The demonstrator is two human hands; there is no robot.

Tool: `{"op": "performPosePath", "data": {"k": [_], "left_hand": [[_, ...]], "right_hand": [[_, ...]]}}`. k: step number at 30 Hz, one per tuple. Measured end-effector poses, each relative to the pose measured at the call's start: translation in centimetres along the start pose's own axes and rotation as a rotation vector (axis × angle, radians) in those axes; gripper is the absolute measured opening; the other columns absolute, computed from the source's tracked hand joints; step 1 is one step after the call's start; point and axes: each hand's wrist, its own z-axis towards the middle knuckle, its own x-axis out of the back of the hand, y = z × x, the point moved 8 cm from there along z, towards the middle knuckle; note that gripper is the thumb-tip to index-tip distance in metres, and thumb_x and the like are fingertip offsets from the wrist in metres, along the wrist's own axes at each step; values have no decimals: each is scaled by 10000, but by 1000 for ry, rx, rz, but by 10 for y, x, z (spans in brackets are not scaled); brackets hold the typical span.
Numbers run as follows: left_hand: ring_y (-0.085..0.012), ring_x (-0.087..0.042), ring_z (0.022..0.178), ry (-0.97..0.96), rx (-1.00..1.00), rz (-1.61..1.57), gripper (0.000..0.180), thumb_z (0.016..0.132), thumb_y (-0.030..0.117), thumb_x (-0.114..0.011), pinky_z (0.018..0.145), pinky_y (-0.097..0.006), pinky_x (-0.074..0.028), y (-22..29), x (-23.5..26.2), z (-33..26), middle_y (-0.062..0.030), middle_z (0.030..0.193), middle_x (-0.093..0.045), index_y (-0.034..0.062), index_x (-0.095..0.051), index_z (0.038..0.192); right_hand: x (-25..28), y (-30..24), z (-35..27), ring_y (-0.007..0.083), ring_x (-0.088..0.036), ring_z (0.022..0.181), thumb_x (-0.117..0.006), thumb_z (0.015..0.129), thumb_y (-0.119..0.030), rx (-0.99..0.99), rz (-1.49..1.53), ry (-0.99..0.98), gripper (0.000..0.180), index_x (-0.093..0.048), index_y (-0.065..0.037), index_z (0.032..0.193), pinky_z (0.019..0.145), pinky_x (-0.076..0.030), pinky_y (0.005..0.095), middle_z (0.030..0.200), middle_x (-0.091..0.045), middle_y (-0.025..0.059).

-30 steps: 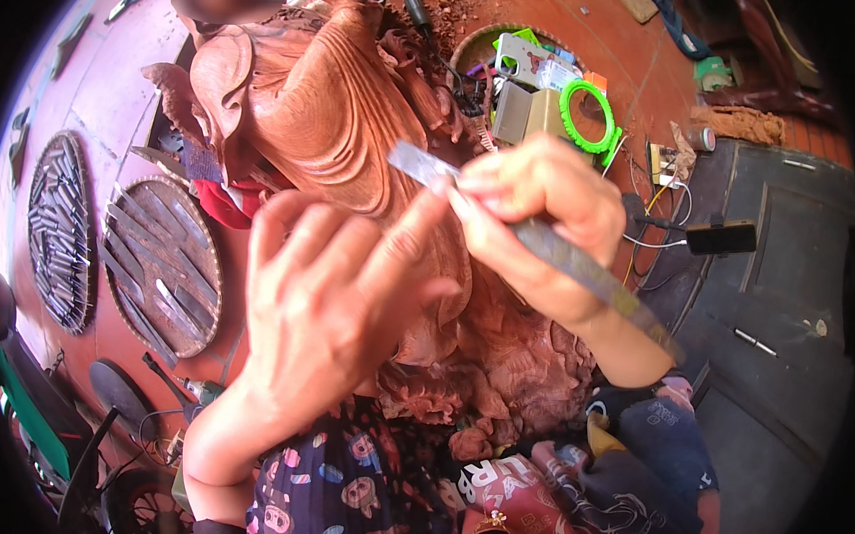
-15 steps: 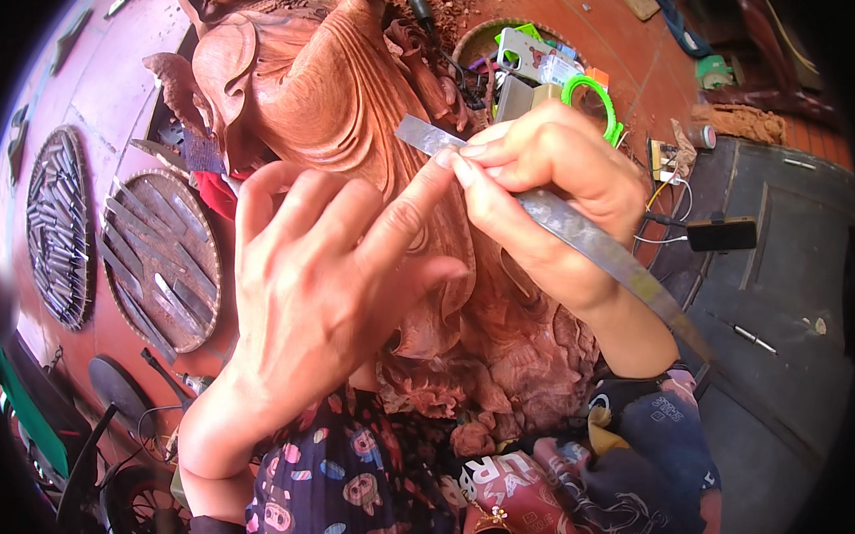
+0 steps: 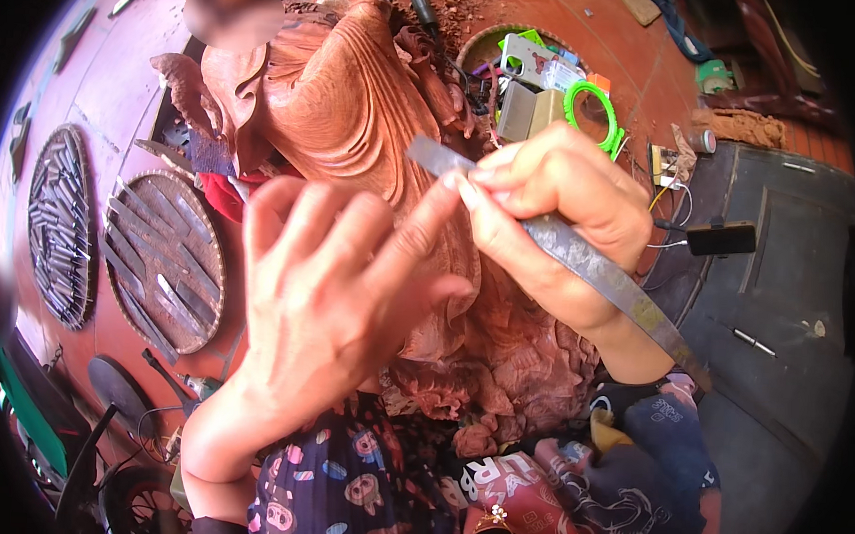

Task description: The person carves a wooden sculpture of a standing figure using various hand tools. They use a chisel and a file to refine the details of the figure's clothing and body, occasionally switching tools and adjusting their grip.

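Carved wood fills most of what I see: a big reddish statue with flowing robe folds lies across my lap and out over the red floor, its leafy base down near my knees. It looks dense and heavy, so I judge it will stay put under pressure, though the thin raised folds could chip if the edge slips. To my left, two round woven trays hold rows of other chisels, and beyond the statue a basket holds a green ring and small bits. My left hand spreads over the folds in the middle, fingers loose and apart, thumb reaching up to meet the blade near its tip and steady it; it clamps on nothing. My right hand is closed firmly around the long flat steel chisel, fingers wrapped at its upper part, the shaft running down past my wrist toward my right knee. The tip rests against the statue's robe just above my left thumb. Steel like this is stiff, thin and narrow, apt to twist, so I judge the best hold is close behind the cutting end.
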Motion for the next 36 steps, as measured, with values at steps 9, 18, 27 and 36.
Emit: {"op": "performPosePath", "data": {"k": [9,18,27,36], "left_hand": [[-158,-666,821,180,-117,-129,374,739,190,-715,779,-302,-431,10,15,-11,12,896,-717,77,-773,1090],[-169,-697,846,219,-191,-89,228,751,160,-695,797,-317,-441,4,5,-7,8,865,-719,101,-761,961],[-151,-695,854,7,-320,-7,272,734,103,-772,820,-307,-455,11,18,2,17,877,-720,132,-778,1005],[-187,-680,911,-122,-239,-68,478,801,430,-767,937,-373,-417,-12,-5,10,37,947,-720,158,-766,1195]], "right_hand": [[-14,-50,-45,214,-701,797,-889,742,-263,228,-195,-49,493,-740,13,1123,673,-609,311,1036,-655,101],[-16,-37,-62,242,-715,840,-866,794,-185,-40,-10,125,396,-718,32,1090,702,-605,325,1038,-666,141],[-19,-18,-70,267,-727,899,-910,760,-186,-232,331,289,362,-646,-5,929,734,-608,340,990,-662,144],[-15,-7,-59,262,-677,745,-786,747,61,-225,161,479,214,-579,30,791,640,-566,338,853,-619,159]]}}
